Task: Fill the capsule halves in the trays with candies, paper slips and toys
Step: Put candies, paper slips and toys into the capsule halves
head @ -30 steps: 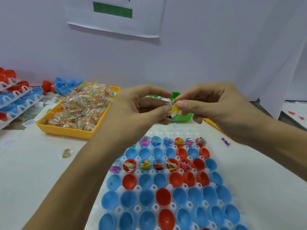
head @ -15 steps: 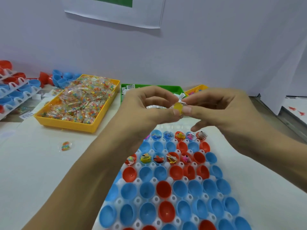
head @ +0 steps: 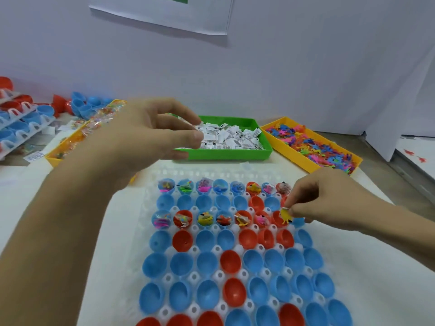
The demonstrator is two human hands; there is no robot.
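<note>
A white wall with a hanging paper sheet (head: 164, 12) stands behind a white table (head: 58, 220), and on this table lies the white tray (head: 150, 201) of blue and red capsule halves. From the tray's middle, the green box of paper slips (head: 235, 154) is at twelve o'clock, the yellow box of toys (head: 294, 151) at about one o'clock, and the yellow box of candies (head: 56, 156) at about ten o'clock.

The right hand (head: 329, 201) pinches a small yellow toy (head: 286, 215) between thumb and fingertips. The toy hangs with its long axis nearly upright, directly over the red capsule half (head: 277, 220) near the right end of the third row. This half lies at about seven o'clock from the pinching fingertips and very close below them, so I judge the coming move is only a short lowering and a release. The right hand is clearly the nearer one.

The left hand (head: 146, 137) hovers at eleven o'clock from that half, well apart, over the near edge of the green box. Its fingers are loosely curled, thumb close to the forefinger; I cannot tell if it holds a slip.

The first row and most of the third row are already filled; the other rows are empty.
</note>
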